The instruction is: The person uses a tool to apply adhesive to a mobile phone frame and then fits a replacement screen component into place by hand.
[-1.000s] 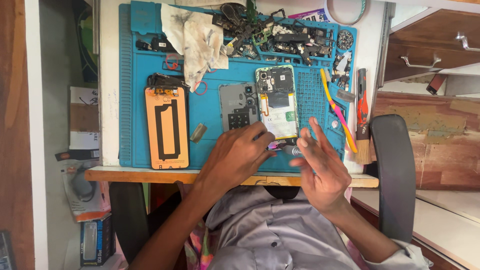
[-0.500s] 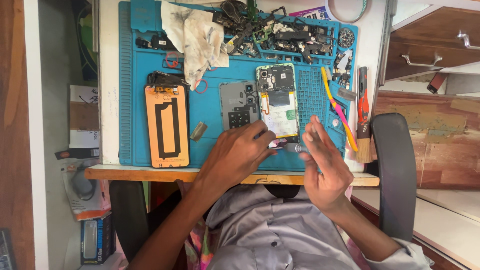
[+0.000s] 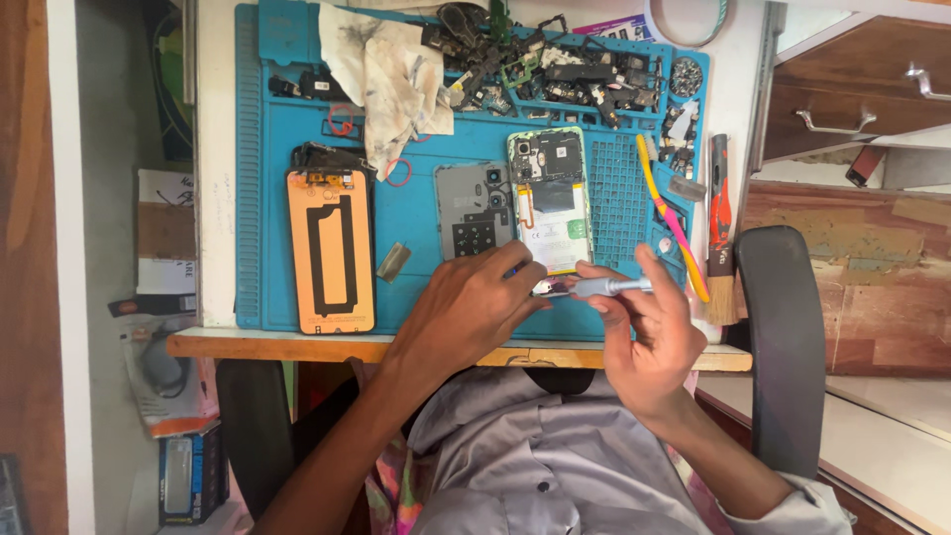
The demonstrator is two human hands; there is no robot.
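Fingers: right hand (image 3: pixel 649 342) pinches a grey screwdriver (image 3: pixel 606 287) near its tip end; left hand (image 3: pixel 474 309) has fingers curled and pressed down on a small metal part (image 3: pixel 551 288), partly hidden.
Position: both meet low centre of the frame, at the bottom edge of the opened phone (image 3: pixel 551 198).
Handling: screwdriver judged light, stiff and smooth, best held on the barrel; phone boards judged fragile, best held by the frame edges.
Surround: grey back cover (image 3: pixel 474 210) left of the phone; orange-framed screen panel (image 3: pixel 331 253) further left.
Mat: blue work mat (image 3: pixel 416 223) on the white counter (image 3: pixel 216 198).
Packages: dark box (image 3: pixel 190 476) and pale packet (image 3: pixel 163 372), lower left, on the floor.
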